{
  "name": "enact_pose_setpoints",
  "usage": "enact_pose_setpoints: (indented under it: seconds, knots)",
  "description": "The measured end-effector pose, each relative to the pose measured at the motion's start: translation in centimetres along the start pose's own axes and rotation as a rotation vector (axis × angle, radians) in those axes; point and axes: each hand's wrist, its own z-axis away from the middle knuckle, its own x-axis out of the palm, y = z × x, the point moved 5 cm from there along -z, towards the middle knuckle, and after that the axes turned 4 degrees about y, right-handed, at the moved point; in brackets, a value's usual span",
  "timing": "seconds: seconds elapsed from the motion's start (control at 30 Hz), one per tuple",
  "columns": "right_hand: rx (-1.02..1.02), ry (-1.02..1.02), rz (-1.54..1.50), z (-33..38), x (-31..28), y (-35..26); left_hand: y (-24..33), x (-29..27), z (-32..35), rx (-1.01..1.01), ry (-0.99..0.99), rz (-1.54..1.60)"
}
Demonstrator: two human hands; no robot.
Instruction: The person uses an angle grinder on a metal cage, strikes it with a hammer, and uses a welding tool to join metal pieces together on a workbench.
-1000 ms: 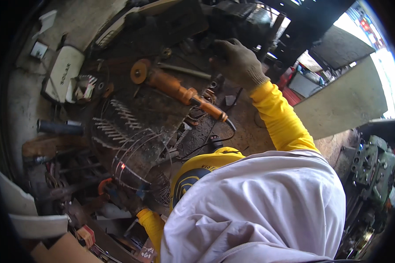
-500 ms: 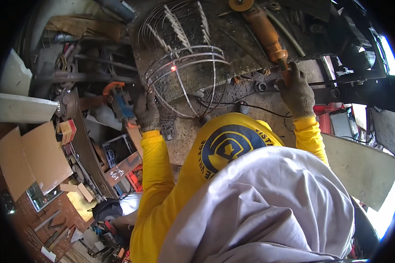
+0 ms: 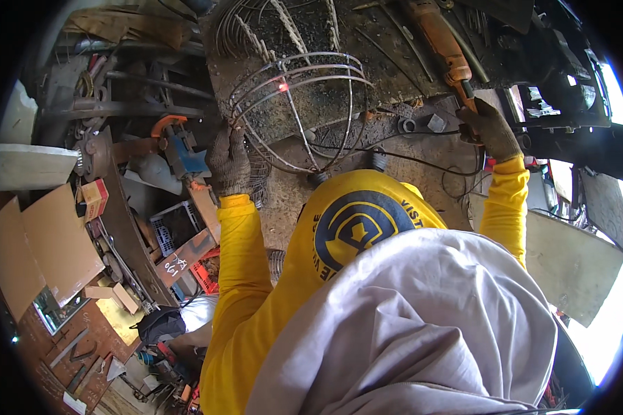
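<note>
A dome-shaped wire cage stands on the dirty metal workbench, with one small spot glowing red on a wire near its top. My gloved left hand grips the cage's lower left rim. An orange angle grinder lies on the bench at the upper right. My gloved right hand is closed around its rear end, where the black cable leaves it. Both sleeves are yellow. A yellow cap and a grey hood fill the lower middle and hide the bench's front edge.
A blue clamp sits left of the bench, beside dark steel bars. Cardboard sheets and a white crate lie lower left. Loose nuts and twisted wire pieces rest on the bench. A grey metal plate leans at right.
The view swung, so the bench now sits above me. My right hand came from the far bench to the grinder's rear end. My left hand stays on the cage rim.
</note>
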Motion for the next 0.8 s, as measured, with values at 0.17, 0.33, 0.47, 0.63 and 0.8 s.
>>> enact_pose_setpoints:
  seconds: [0.17,0.33,0.47,0.63,0.8]
  knots:
    - [-0.135,0.26,0.499,-0.1,0.2,-0.8,1.3,-0.2,-0.2,0.06,-0.009,-0.056]
    - [-0.264,0.767,0.934,4.2,2.4,-4.6,1.6,-0.4,0.0,0.155,0.097,-0.118]
    - [-0.998,0.866,0.603,7.6,5.7,-6.7,0.5,-0.6,0.3,0.018,0.046,-0.009]
    - [-0.885,0.349,0.411,5.3,12.4,-7.2,0.5,-0.3,0.4,0.011,0.113,0.029]
    - [-0.963,0.767,0.9,4.7,11.5,-7.5,1.7,-1.3,-0.1,0.129,0.171,0.065]
